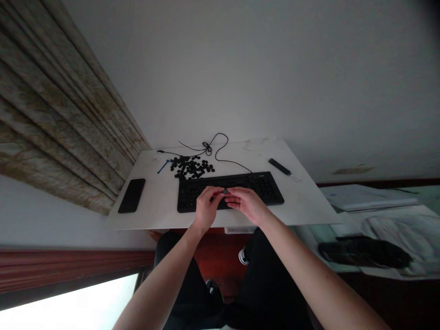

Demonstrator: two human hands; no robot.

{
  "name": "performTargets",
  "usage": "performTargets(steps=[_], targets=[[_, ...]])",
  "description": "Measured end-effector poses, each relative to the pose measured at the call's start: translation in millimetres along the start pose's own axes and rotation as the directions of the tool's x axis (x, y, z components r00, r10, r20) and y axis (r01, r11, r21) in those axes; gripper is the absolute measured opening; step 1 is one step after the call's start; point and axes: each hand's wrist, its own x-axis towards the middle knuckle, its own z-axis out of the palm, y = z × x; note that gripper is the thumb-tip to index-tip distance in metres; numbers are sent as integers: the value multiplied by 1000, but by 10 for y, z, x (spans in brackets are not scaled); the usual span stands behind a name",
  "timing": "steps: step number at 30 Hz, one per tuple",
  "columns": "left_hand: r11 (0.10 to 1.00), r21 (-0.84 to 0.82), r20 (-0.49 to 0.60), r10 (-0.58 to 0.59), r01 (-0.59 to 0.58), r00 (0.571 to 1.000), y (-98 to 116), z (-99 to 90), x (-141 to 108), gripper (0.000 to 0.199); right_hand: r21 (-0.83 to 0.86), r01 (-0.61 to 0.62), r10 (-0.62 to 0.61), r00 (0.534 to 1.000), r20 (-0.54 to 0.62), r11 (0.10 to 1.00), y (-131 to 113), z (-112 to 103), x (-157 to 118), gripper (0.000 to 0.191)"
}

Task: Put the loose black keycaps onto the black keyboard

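Note:
Both hands meet above the middle of a black keyboard (268, 192). Between their fingertips is a small dark keycap (225, 191). My left hand (207, 204) pinches it with thumb and forefinger from the left. From the other side, my right hand (248, 201) has its thumb and forefinger closed on it too, its other fingers curled below. Just behind the keyboard's left half lies a scattered heap of loose black keycaps (190, 167). Part of the keyboard is hidden under my hands.
A blue tool (163, 167) lies left of the heap, and a black phone (132, 195) near the table's left edge. The keyboard cable (227, 160) loops behind. A dark strip-shaped object (279, 166) is at the right. The white table (305, 197) stands against the wall.

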Motion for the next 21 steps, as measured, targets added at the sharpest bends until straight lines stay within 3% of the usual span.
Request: performTargets(steps=[5, 10, 15, 18, 21], targets=[[1000, -6, 37, -8, 8, 999, -45, 104, -34, 14, -161, 66, -74, 996, -46, 985, -10, -83, -13, 25], [999, 33, 118, 34, -38, 992, -140, 217, -49, 17, -323, 46, -51, 999, -7, 945, -67, -218, 2, 23], [941, 296, 179, 113, -163, 977, -292, 210, -57, 20, -488, 46, -47, 999, 10, 872, -262, -556, 197, 19], [851, 485, 165, 138, -202, 977, -386, 27, -60, 21, -680, 74, -142, 989, -44, 729, -502, -794, 387, 15], [770, 601, 151, 154, -215, 976, -482, -267, -79, 21, -879, 87, -207, 978, -14, 469, -729, -937, 584, 12]])
